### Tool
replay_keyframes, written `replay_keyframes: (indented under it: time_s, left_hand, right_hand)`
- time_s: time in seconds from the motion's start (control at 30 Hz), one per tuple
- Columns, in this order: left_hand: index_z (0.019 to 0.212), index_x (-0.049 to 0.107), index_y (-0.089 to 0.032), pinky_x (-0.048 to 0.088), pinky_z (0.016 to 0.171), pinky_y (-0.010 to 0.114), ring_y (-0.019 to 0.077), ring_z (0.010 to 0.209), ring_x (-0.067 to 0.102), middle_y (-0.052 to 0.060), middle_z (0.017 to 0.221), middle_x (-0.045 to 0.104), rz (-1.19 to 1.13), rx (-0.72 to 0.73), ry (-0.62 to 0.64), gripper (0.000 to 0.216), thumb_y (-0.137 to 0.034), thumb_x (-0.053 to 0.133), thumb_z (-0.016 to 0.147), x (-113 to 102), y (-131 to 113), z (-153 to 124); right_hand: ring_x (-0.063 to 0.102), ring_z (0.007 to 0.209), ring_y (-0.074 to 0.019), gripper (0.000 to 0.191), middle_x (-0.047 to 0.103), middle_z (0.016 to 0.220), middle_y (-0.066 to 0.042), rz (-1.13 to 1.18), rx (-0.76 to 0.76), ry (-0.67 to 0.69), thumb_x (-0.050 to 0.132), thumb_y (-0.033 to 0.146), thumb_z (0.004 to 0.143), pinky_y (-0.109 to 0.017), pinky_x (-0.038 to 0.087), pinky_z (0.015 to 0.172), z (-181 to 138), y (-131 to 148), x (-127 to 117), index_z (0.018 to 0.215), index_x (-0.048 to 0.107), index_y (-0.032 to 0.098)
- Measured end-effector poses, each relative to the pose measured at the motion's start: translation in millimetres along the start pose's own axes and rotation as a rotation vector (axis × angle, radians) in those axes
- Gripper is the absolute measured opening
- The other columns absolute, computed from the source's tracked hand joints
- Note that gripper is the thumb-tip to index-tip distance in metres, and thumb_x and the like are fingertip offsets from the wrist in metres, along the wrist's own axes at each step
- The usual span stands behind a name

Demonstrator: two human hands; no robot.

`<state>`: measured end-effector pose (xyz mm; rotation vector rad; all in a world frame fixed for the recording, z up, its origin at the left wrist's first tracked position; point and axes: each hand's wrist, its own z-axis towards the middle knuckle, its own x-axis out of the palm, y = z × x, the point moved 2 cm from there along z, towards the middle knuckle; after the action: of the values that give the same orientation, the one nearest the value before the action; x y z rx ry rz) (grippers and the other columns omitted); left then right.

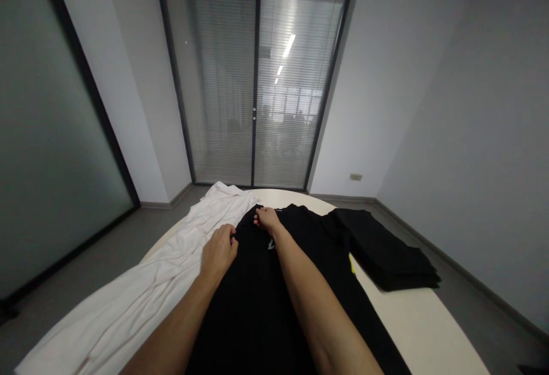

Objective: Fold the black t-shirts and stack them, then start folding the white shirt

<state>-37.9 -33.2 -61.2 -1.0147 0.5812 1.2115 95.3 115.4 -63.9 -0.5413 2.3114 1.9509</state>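
Note:
A black T-shirt lies spread lengthwise over the table, with a small pale print on its upper part, partly covered by my right forearm. My left hand is closed at the shirt's left edge, fingers curled on the fabric. Farther up, my right hand pinches the cloth near the shirt's far left shoulder. The white cloth lies rumpled right beside my left hand and runs along the table's left side.
Folded black garments are stacked on the right of the pale table. A small yellow strip shows at the shirt's right edge. Beyond the table's far edge stands a glass partition with blinds.

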Motion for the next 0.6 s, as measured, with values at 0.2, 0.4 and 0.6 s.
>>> replay_keyframes:
  time_s: [0.2, 0.4, 0.6]
  left_hand:
    - [0.098, 0.055, -0.024, 0.044, 0.071, 0.028, 0.019, 0.086, 0.065, 0.002, 0.097, 0.068, 0.004, -0.182, 0.051, 0.016, -0.013, 0.045, 0.092, 2.4, 13.9, 2.5]
    - [0.112, 0.065, -0.022, 0.05, 0.085, 0.032, 0.0228, 0.103, 0.067, 0.006, 0.118, 0.069, -0.042, -0.204, 0.057, 0.028, -0.02, 0.042, 0.097, 11.3, 20.3, 3.0]
    - [0.115, 0.069, -0.02, 0.05, 0.092, 0.036, 0.0261, 0.11, 0.063, 0.011, 0.126, 0.063, 0.108, -0.072, 0.052, 0.032, -0.022, 0.044, 0.095, 11.4, 9.7, 2.2]
  right_hand:
    - [0.057, 0.124, -0.0121, 0.055, 0.057, 0.142, -0.006, -0.056, -0.368, 0.07, 0.044, 0.012, 0.096, -0.027, 0.05, 0.095, -2.1, 18.1, 5.7, 0.147, 0.035, 0.031]
    - [0.048, 0.136, -0.0224, 0.048, 0.055, 0.143, -0.013, -0.382, -0.489, 0.107, 0.054, 0.027, 0.094, -0.041, 0.033, 0.116, -23.7, -11.9, -2.5, 0.141, 0.05, 0.018]
    - [0.028, 0.148, -0.027, 0.05, 0.041, 0.156, -0.011, -0.753, -0.52, 0.017, 0.042, 0.044, 0.101, -0.049, 0.019, 0.12, -55.5, -30.5, -38.8, 0.144, 0.049, 0.02]
